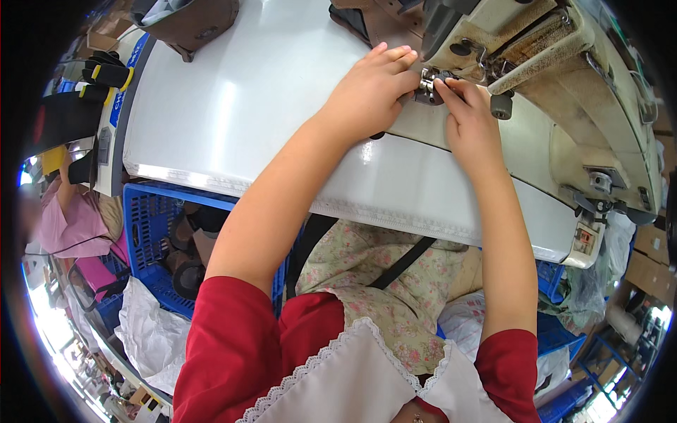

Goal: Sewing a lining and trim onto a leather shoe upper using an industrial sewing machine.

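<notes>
Both my hands are at the needle area of a sewing machine (585, 92), around a small shiny metal part (426, 86) low on the machine. My left hand (372, 88) lies just left of that part, fingers stretched forward and thumb side against it. Beyond those fingertips is a brown leather-like piece (388, 29), partly hidden by the machine head. My right hand (474, 120) comes in from the right, its fingers bent and pressed together at the part's right side. What they pinch, if anything, is hidden.
A brown bag-like item (194, 28) stands at the far left of the white tabletop (226, 106). Below the table edge, a blue crate (159, 194) holds dark pieces. Black-and-yellow thread spools (113, 75) stand at left. A person in pink (74, 222) is farther left.
</notes>
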The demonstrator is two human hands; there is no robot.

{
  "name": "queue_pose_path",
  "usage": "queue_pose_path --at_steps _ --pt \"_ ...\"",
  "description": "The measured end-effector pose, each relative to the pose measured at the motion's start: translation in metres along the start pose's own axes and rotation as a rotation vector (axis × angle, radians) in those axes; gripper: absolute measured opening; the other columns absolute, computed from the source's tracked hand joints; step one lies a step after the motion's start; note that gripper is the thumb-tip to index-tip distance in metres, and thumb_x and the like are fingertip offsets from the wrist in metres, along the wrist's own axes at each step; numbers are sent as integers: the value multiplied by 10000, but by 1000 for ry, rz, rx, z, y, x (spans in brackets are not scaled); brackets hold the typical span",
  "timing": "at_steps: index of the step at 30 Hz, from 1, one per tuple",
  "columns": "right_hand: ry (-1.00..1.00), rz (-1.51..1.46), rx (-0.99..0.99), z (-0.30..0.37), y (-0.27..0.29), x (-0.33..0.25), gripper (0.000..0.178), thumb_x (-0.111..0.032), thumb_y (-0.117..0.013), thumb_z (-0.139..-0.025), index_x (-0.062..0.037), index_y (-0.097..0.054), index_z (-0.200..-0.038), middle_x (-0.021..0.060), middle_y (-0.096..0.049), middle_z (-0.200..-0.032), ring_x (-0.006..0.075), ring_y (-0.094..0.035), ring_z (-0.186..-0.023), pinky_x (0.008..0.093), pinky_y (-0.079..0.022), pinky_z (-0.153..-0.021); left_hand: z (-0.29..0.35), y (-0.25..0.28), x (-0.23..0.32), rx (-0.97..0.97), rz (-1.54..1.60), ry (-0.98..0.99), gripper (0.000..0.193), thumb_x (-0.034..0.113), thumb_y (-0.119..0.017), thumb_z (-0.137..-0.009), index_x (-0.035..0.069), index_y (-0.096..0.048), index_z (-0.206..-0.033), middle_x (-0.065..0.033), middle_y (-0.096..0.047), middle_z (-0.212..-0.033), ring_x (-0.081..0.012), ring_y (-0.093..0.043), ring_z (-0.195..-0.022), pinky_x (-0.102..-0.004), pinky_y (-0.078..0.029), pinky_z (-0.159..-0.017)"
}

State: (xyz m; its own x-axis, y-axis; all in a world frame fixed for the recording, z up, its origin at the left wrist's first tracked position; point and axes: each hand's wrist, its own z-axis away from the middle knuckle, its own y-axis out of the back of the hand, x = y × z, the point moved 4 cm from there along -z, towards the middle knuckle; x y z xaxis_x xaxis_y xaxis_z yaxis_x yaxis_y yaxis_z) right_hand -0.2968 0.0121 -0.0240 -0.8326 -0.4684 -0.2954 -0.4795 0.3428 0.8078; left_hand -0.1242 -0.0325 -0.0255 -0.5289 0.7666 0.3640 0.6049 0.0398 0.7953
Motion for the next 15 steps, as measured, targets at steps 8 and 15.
queue_pose_path --at_steps 8,15 --pt "-23 -13 10 0 -1 1 425 48 -577 -764 -73 -694 -1154 126 -658 -985 347 -601 -883 456 -486 -806 -2 -1 1 -25 -16 10 140 47 -633 -827 38 -660 -964 -172 -615 -1295 -304 -507 -1299 -477 -351 -1136" --pt "-24 -5 27 2 -1 2 439 47 -589 -760 -92 -694 -1163 112 -665 -1048 331 -617 -980 442 -492 -868 -1 -2 1 19 -3 -4 152 45 -633 -823 37 -661 -973 -178 -623 -1282 -309 -516 -1291 -473 -351 -1137"
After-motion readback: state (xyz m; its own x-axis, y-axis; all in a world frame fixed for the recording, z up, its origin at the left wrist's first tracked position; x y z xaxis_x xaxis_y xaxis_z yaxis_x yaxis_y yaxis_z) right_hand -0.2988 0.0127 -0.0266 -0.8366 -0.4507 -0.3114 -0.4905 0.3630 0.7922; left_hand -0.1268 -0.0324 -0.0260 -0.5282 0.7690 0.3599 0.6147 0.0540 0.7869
